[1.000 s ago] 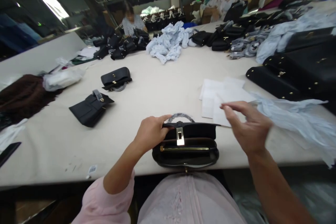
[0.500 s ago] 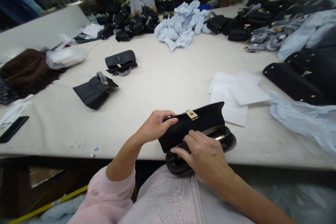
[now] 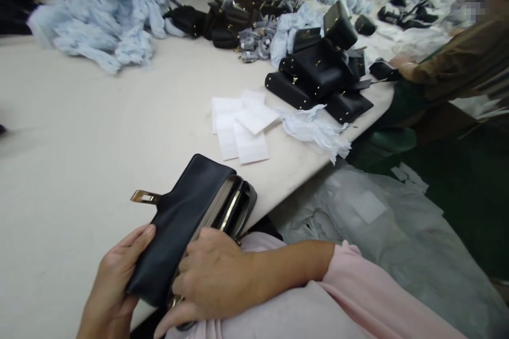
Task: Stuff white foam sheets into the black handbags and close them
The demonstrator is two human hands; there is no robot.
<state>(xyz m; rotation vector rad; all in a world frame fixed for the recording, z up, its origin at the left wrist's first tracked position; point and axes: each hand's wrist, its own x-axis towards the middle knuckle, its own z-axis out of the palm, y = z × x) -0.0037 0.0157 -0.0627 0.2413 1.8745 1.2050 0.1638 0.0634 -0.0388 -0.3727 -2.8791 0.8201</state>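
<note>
A black handbag (image 3: 181,222) rests at the table's near edge against my body, with its flap up and its mouth open. A gold clasp plate (image 3: 145,197) sticks out from the flap's edge, and a gold zipper (image 3: 230,211) shows inside. My left hand (image 3: 119,270) is closed on the near-left end of the flap, thumb on top. My right hand (image 3: 217,270) grips the bag at its opening, fingers curled over the inner edge and thumb at the near end. Its fingertips are hidden inside the bag.
White sheets (image 3: 242,127) lie beyond the bag. A pile of black bags (image 3: 318,71) stands at the table's right edge, beside crumpled pale-blue wrapping (image 3: 314,130). More wrapping (image 3: 103,16) is heaped far left. Another person's arm (image 3: 445,61) reaches in at right. Plastic sheeting (image 3: 369,212) lies below.
The view has swung right, showing the bag pile and a person there. The bag has turned, its flap now lying to the left; both hands stay on it.
</note>
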